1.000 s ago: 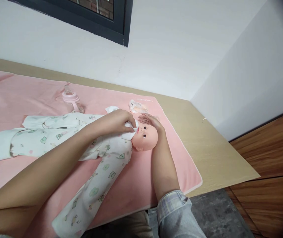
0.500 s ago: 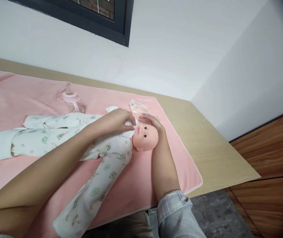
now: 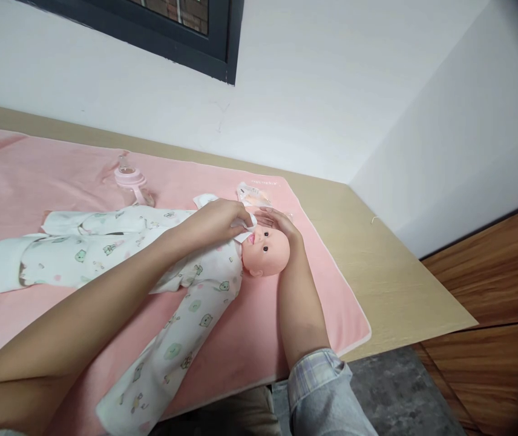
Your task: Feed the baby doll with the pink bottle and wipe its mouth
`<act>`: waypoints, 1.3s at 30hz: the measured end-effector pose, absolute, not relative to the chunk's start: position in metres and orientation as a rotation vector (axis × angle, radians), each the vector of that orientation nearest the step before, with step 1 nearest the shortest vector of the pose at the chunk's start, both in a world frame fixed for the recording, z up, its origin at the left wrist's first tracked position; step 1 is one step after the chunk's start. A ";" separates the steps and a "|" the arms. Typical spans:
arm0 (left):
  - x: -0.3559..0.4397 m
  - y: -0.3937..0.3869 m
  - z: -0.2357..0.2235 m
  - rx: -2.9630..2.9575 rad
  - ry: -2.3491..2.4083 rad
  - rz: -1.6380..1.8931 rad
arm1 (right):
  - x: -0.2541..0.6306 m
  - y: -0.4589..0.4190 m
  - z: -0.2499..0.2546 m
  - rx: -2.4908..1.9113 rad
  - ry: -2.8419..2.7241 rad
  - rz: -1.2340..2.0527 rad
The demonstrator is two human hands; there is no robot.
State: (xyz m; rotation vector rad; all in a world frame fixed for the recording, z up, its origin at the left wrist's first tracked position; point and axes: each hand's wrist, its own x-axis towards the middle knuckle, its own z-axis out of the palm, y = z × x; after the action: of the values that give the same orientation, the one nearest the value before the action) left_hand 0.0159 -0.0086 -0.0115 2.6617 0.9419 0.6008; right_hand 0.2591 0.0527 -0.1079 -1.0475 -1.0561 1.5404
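Observation:
A baby doll lies on its back on the pink blanket [image 3: 250, 339], dressed in a white printed romper [image 3: 186, 315]. Its bare head [image 3: 268, 249] points right. My left hand [image 3: 216, 221] is closed on a small white cloth [image 3: 244, 232] held against the doll's cheek beside the mouth. My right hand [image 3: 281, 225] lies over the top of the doll's head, fingers stretched out flat along it, holding nothing.
A pink baby bottle [image 3: 132, 180] lies on the blanket behind the doll. A small clear packet [image 3: 253, 192] sits near the blanket's far right corner. The tan table top [image 3: 395, 284] ends at right above a wooden floor. A white wall stands behind.
My left hand has shifted the white cloth slightly up and right along the doll's face. The right hand and the doll have stayed put.

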 end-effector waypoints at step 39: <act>0.022 -0.016 -0.006 2.644 0.917 0.626 | 0.266 0.062 -0.120 -0.999 -1.083 1.564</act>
State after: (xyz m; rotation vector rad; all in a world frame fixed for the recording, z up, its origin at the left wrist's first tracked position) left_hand 0.0217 -0.0163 -0.0055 2.6437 0.9168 0.6257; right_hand 0.2659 0.0617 -0.1205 -0.9992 -1.0834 1.5644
